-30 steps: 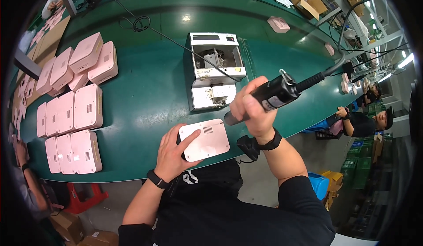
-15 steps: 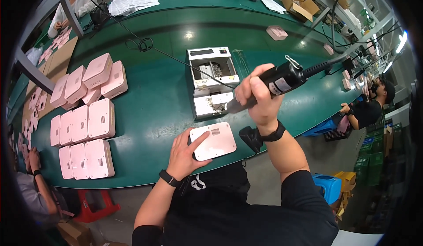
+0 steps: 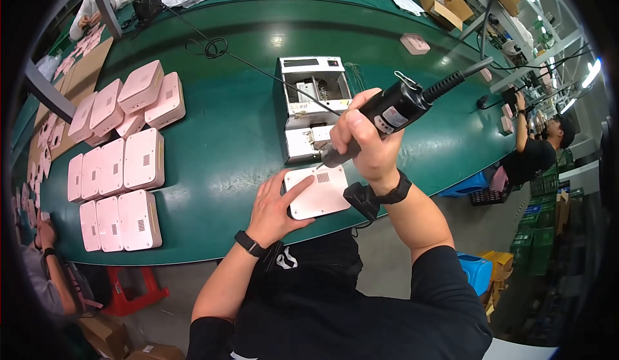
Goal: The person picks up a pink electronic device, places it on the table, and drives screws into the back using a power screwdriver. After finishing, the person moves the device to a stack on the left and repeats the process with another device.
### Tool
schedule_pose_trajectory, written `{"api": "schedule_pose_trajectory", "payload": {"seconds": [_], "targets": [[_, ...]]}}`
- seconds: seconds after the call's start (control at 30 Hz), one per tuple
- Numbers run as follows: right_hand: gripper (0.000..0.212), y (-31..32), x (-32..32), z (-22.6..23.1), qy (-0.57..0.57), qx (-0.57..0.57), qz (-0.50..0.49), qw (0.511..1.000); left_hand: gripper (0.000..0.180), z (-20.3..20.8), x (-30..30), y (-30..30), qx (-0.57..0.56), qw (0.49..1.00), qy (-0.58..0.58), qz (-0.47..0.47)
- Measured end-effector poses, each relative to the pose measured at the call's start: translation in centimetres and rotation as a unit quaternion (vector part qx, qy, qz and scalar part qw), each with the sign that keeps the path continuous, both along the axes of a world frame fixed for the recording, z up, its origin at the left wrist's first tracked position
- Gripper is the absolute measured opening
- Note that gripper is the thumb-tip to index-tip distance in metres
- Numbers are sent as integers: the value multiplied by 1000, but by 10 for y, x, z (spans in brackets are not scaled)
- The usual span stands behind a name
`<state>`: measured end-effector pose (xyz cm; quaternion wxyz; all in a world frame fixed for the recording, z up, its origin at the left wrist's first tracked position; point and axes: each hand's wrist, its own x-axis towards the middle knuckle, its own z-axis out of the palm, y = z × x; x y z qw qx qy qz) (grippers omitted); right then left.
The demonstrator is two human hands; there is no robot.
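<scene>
A pale pink plastic case [image 3: 330,199] with a small vent grille and corner holes lies flat on the green table in front of me. My left hand [image 3: 267,206] grips its left side, index finger stretched across the top and thumb along the near edge. My right hand [image 3: 374,144] is wrapped round a black corded electric screwdriver [image 3: 401,107], tilted with its nose down to the left. The bit is over the case's far edge; whether it touches is too small to tell. Just beyond stands a white and black screw feeder [image 3: 300,142], partly hidden by my right hand.
Stacked pink cases [image 3: 143,160] stand to the left. A thin black cable [image 3: 248,79] crosses the table to the feeder. Another pink case [image 3: 414,44] lies far right. Co-workers sit left and right; a red stool [image 3: 132,295] and blue stool [image 3: 474,273] stand below.
My right hand has brought the screwdriver down and left, from the feeder to the case's far edge. My left hand still holds the case. The view has shifted slightly.
</scene>
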<state>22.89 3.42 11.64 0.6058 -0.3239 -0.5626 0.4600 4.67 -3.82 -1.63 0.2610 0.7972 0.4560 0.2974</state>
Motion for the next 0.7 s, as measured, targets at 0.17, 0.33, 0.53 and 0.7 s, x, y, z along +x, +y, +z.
{"api": "schedule_pose_trajectory", "payload": {"seconds": [0.17,0.33,0.53,0.7], "targets": [[15,4,-8,-14,-12,-11,3,1000,86,-1,-1,1,10,1000,-10,-1],[15,5,-12,-25,-18,-41,10,999,86,1,-1,2,12,1000,-15,7],[15,12,-10,-28,-3,-48,6,999,86,0,2,3,14,1000,-21,4],[15,8,-5,-25,2,-49,-9,999,87,-1,0,2,12,1000,-13,6]]}}
